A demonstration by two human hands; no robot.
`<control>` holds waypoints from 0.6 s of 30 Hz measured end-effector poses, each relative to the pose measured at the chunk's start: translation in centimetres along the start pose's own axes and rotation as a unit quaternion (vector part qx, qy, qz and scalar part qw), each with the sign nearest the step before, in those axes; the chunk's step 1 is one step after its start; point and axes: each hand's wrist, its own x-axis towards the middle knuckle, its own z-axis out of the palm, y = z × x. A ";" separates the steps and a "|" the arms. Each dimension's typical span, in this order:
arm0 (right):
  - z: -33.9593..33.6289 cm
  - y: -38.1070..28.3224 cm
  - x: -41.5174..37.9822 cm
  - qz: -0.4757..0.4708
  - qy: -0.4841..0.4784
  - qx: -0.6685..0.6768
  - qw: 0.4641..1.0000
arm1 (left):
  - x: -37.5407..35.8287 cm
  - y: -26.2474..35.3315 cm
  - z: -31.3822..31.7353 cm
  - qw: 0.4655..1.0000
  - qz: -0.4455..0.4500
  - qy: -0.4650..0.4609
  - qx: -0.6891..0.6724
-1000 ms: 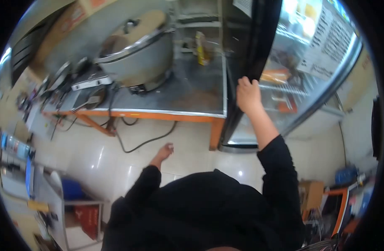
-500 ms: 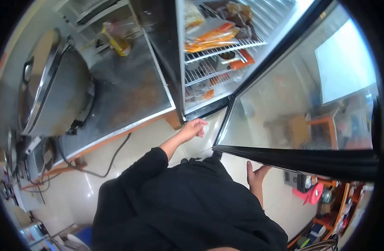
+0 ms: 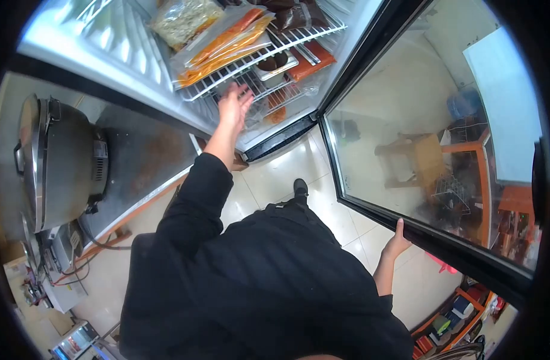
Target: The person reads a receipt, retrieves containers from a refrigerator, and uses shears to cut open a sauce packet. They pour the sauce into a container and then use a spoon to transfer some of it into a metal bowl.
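Observation:
My left hand (image 3: 234,108) reaches into the lit fridge, its fingers apart and nothing held, just below the front edge of a white wire shelf (image 3: 269,57). Bags of orange food (image 3: 230,45) and a bag of pale food (image 3: 186,23) lie on that shelf. Beneath it are a metal container (image 3: 275,65) and a red-orange packet (image 3: 311,61). My right hand (image 3: 397,241) is on the black frame of the open glass door (image 3: 419,225), thumb up along the edge and the other fingers hidden behind it.
A large grey cooker (image 3: 65,162) stands on a metal-topped table (image 3: 137,150) at the left, with a cable below it. My shoe (image 3: 300,188) is on the tiled floor near the fridge. Shelves with several items (image 3: 461,309) are at the lower right.
My left hand has moved up from beside the table corner into the fridge. My view has shifted toward the fridge interior, and my right hand now meets the door frame.

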 end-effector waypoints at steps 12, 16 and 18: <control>-1.6 12.7 4.8 0.176 -0.196 -0.117 0.957 | 2.5 0.4 0.0 0.985 0.114 0.102 -0.085; -1.3 12.2 4.9 0.170 -0.225 -0.195 0.939 | -0.4 1.3 -0.6 0.983 0.136 0.117 -0.038; -2.0 15.2 4.9 0.159 -0.222 -0.182 0.945 | -1.9 2.0 -0.6 0.983 0.142 0.109 -0.032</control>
